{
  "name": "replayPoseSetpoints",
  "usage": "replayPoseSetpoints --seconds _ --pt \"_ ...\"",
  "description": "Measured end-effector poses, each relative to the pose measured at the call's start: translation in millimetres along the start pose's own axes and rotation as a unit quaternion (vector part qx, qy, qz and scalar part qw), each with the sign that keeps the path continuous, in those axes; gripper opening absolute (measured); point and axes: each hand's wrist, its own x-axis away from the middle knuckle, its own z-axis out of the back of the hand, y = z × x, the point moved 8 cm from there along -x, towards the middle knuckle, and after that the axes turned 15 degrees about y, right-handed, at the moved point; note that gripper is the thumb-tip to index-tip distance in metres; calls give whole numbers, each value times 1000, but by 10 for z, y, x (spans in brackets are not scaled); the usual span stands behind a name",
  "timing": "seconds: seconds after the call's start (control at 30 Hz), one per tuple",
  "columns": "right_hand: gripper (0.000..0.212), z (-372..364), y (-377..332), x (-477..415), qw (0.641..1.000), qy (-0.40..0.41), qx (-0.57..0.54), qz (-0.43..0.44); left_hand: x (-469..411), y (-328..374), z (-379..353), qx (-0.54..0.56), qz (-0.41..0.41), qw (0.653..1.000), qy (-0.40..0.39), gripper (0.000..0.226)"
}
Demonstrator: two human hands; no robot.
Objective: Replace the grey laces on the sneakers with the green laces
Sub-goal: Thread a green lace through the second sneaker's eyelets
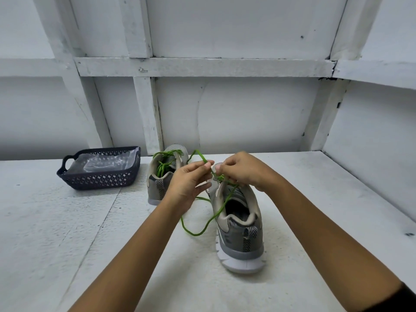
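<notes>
While the far sneaker already looks laced green, your left hand and right hand both pinch the green lace at the top of the near sneaker on the surface; tying likely remains.

Both hands pinching green lace

- Plain work booth or utility space, type unclear beyond that.
- Far wall: white-painted panels, rough battens, scuffed paint.
- White side wall on right forms a corner.
- Rough white-painted counter.
- Dark plastic basket at far left.
</notes>
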Motion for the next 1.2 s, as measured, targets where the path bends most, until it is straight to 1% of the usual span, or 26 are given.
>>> replayPoseSetpoints --seconds 0.07,0.1,0.17,0.23,0.3,0.4,0.47,0.57,0.7,0.8,0.93,1.2 --pt "39 109 57 11 991 75 106 23 -22 -8 77 0 -14 999 30 12" --pt "44 131 97 27 983 100 150 29 -30 -21 115 -1 -20 999 44 12" --pt "52 80 207 70 978 106 176 21 -39 -57 172 -8 -33 997 69 10" --pt "52 -38 314 99 983 88 161 -6 -39 -95 192 -13 -43 996 78 9" --pt "44 -108 379 97 988 91 126 -20 -28 -134 178 -23 -50 995 79 10" --pt "44 -141 488 94 995 75 37 -50 -9 -178 147 -34 -52 995 78 13" --pt "39 -174 530 111 996 54 -30 -69 1 -193 121 -25 -50 996 70 14" --pt "29 -204 512 170 988 56 -113 -83 5 -214 97 -11 -49 997 61 16" --pt "28 -230 516 191 984 62 -142 -84 5 -217 84 -32 -66 995 69 17" --pt "21 -230 496 203 981 61 -161 -87 20 -149 73 -69 -106 989 83 18" --pt "21 -211 482 214 981 68 -165 -76 20 -95 62 -112 -153 978 90 19" --pt "27 -210 508 199 980 80 -168 -74 6 -125 43 -124 -168 972 111 19"
